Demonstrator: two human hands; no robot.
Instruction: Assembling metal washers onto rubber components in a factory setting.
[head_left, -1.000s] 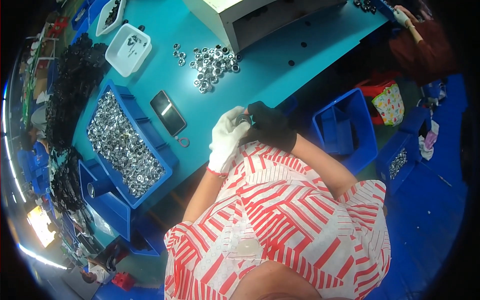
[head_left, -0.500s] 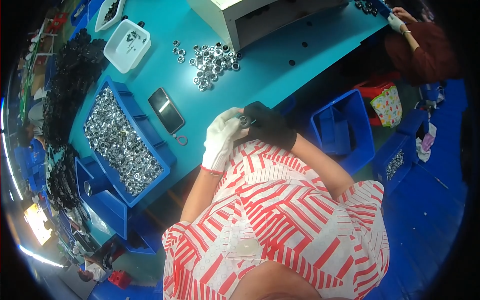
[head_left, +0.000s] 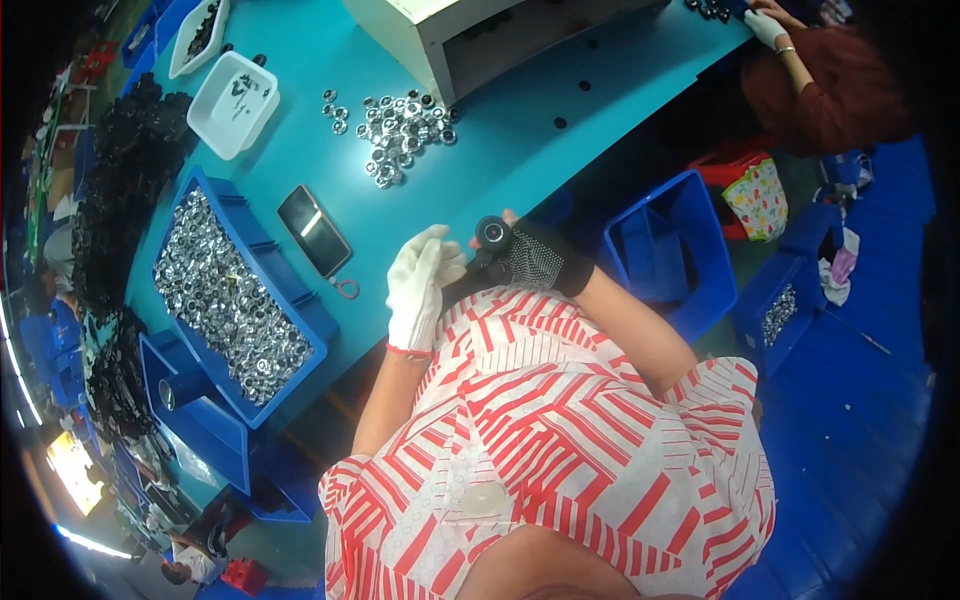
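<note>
My right hand (head_left: pixel 543 260), in a black glove with pale dots, grips a small round black part (head_left: pixel 493 234) with a ring-like face turned upward. Just left of it is my left hand (head_left: pixel 415 290) in a white glove with a red cuff; its fingers are loosely bent and partly apart, with nothing visible in them. Both hands are in front of my body, by the near edge of the teal table (head_left: pixel 480 165). Beyond them on the tabletop lies a loose pile of shiny round metal-looking parts (head_left: pixel 405 130).
Left of my hands are a phone (head_left: pixel 315 232) and a blue bin (head_left: pixel 318 340) of shiny parts. White trays (head_left: pixel 207 125) stand farther back, near a grey metal housing (head_left: pixel 425 50). An open blue crate (head_left: pixel 715 270) is at right. A co-worker's gloved hand (head_left: pixel 766 28) shows far right.
My left hand has come away from the round part and moved left. My right hand keeps the part, which now shows its face more fully. The view has shifted slightly.
</note>
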